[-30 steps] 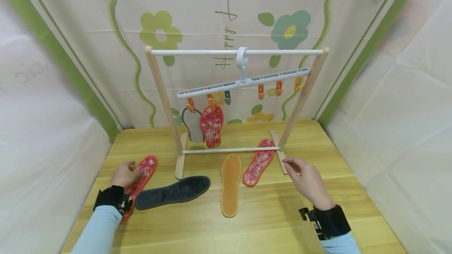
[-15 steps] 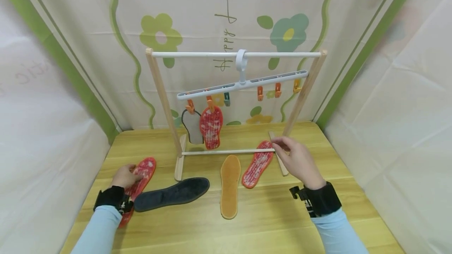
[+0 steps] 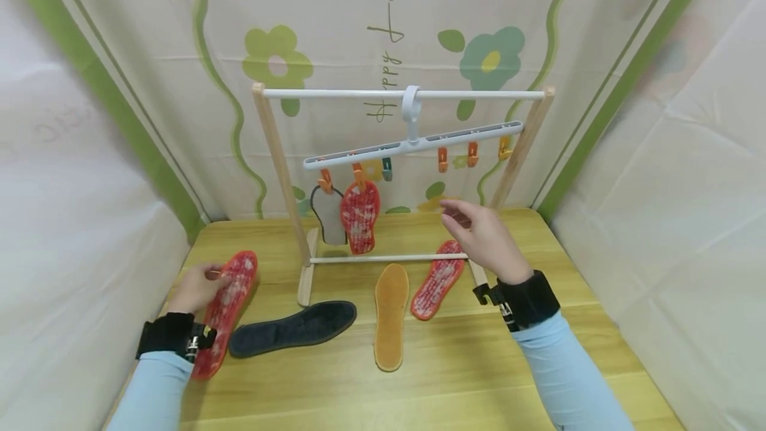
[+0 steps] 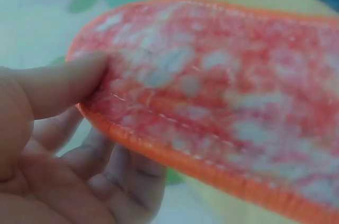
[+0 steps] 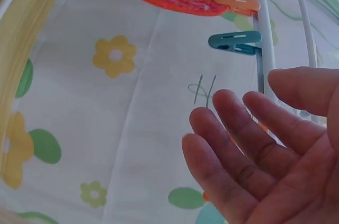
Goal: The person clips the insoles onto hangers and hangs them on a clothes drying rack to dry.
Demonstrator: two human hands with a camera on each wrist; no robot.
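My left hand (image 3: 203, 279) pinches the toe end of a red patterned insole (image 3: 227, 304) at the table's left, thumb on top and fingers beneath; the left wrist view shows that insole (image 4: 212, 91) close up. My right hand (image 3: 457, 217) is raised in front of the wooden rack (image 3: 276, 165), open and holding nothing, below the white clip hanger (image 3: 413, 145) and its orange clips (image 3: 441, 157). In the right wrist view its fingers (image 5: 238, 128) are spread near a teal clip (image 5: 234, 42). A grey insole (image 3: 328, 215) and a red insole (image 3: 360, 215) hang clipped at the hanger's left.
On the wooden table (image 3: 455, 364) lie a black insole (image 3: 293, 328), a tan insole (image 3: 391, 314) and another red insole (image 3: 439, 278) by the rack's right foot. White and flowered cloth walls close in the sides and back.
My right hand rose from the table by the rack's right foot up toward the hanger's clips. My left hand took hold of the red insole's toe end and lifted it a little.
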